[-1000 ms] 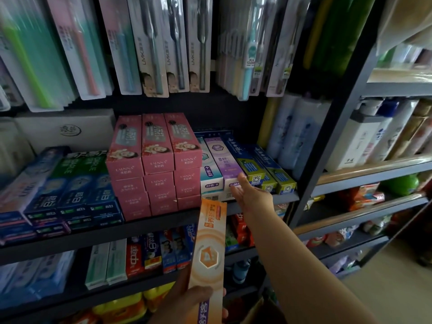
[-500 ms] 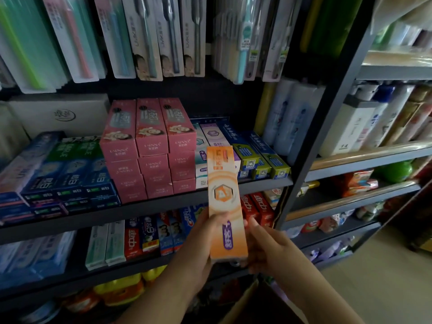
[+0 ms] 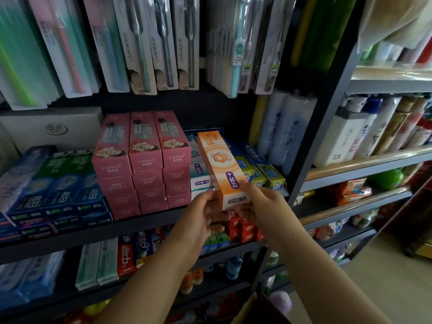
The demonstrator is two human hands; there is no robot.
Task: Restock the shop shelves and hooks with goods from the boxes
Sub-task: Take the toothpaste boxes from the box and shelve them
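An orange toothpaste box [image 3: 219, 164] lies lengthwise over the stack of toothpaste boxes on the middle shelf [image 3: 145, 224], between the pink boxes [image 3: 145, 160] and the blue-and-yellow boxes [image 3: 259, 167]. My left hand [image 3: 201, 220] grips its near end from the left and below. My right hand [image 3: 259, 206] holds the same end from the right, with fingers laid on the box's top face. The box's far end reaches back into the shelf.
Toothbrush packs [image 3: 140, 43] hang on hooks above the shelf. Blue and green toothpaste boxes [image 3: 53, 188] fill the left side. A dark upright post [image 3: 322, 118] separates a neighbouring rack of bottles [image 3: 364, 129]. An open cardboard box [image 3: 261, 309] is at the bottom edge.
The orange box rose from below the shelf edge up onto the toothpaste stack. My right hand came off the shelf goods and joined my left hand on the box's near end.
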